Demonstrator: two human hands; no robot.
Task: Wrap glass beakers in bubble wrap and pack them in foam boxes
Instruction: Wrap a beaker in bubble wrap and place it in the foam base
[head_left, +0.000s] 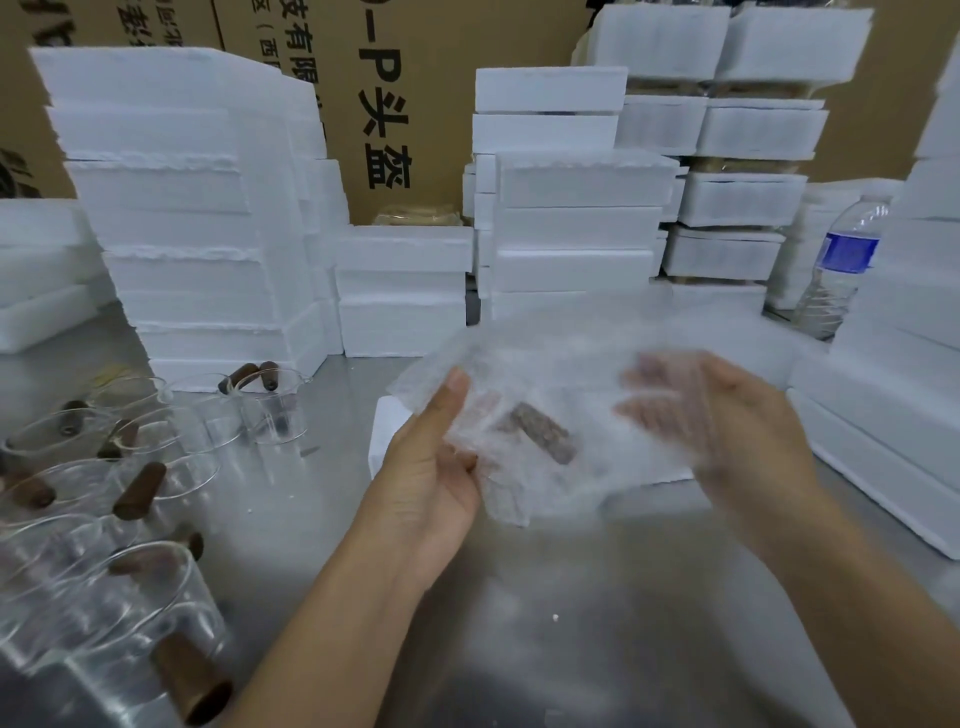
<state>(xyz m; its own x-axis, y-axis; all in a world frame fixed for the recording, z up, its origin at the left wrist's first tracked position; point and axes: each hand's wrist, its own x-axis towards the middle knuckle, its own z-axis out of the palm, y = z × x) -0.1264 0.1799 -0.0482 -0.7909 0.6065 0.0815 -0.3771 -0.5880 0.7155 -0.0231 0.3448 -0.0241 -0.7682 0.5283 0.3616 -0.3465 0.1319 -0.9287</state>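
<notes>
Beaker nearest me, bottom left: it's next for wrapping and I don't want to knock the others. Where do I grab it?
Probably by its brown handle, which juts from the beaker toward you and the bare table. Come in from the right, since other beakers crowd its far and left sides.

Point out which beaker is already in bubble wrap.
The beaker between the left hand and right hand, its brown handle showing through the bubble wrap. The other beakers sit bare at the left.
</notes>
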